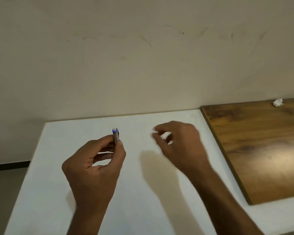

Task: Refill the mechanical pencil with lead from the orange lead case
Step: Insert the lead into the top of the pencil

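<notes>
My left hand (95,163) holds the mechanical pencil (115,135) upright above the white table (58,192), pinched between thumb and fingers. Only the pencil's top end shows, a grey barrel with a blue ring and a white tip. The rest is hidden in my hand. My right hand (178,143) hovers to the right, blurred by motion, with its fingers curled and slightly apart. Whether something small sits between those fingertips is not clear. No orange lead case is visible.
A brown wooden board (261,150) lies on the table's right part. A small crumpled white scrap (277,102) rests at the board's far edge. A scuffed beige wall stands right behind the table. The floor shows at the left.
</notes>
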